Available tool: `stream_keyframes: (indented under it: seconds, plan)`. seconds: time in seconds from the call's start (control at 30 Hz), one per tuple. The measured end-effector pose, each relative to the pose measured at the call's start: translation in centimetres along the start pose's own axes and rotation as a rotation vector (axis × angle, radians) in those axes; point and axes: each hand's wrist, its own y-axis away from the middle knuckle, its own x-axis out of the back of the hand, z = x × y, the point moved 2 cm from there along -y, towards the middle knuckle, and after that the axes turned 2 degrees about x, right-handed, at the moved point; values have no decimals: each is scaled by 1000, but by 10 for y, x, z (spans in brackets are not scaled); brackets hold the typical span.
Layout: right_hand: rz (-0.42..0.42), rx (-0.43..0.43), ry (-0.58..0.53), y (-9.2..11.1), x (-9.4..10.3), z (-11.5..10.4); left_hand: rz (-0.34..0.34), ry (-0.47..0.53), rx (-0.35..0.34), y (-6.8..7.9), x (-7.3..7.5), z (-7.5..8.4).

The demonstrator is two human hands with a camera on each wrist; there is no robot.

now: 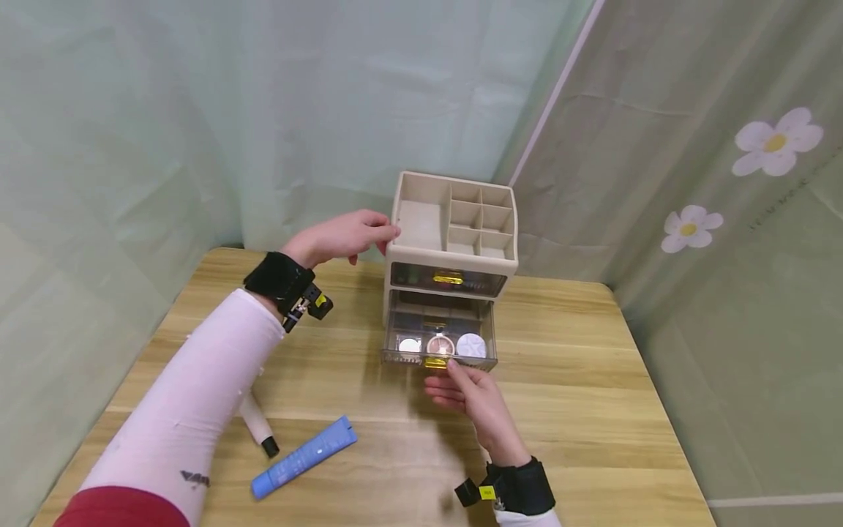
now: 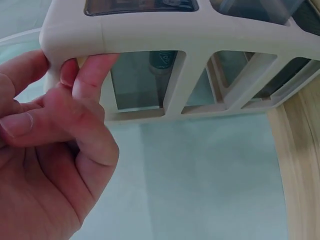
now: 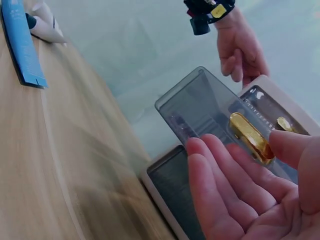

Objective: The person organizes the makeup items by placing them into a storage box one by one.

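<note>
A beige drawer organizer (image 1: 453, 256) stands at the back of the table. My left hand (image 1: 349, 236) grips its upper left edge, thumb above and fingers curled into the side opening (image 2: 142, 82). Below the top drawer (image 1: 408, 276), a clear smoky drawer (image 1: 388, 329) is pulled out. Inside it are a small square compact (image 1: 409, 345), a round pinkish compact (image 1: 440, 347) and a round white compact (image 1: 471, 345). My right hand (image 1: 477, 406) is at the drawer's front, palm up, fingers extended below the gold handle (image 3: 250, 137) and thumb tip at the handle's end.
On the table (image 1: 579, 410), a blue squeeze tube (image 1: 304, 457) lies at the front left. Beside it a white tube with a black cap (image 1: 258, 423) is partly hidden by my left forearm. Divided compartments (image 1: 465, 214) top the organizer. Curtains (image 1: 369, 88) hang close behind.
</note>
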Motion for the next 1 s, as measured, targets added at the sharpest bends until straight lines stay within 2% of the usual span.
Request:
stream_keyframes:
  seconds: [0.67,1.0]
  plan:
    - [65,32,-21,-9,-1,-3,22,-31,9,-6,-7,4]
    - [91,31,-25,-21,2,-5,19,30,0,-9,-14,4]
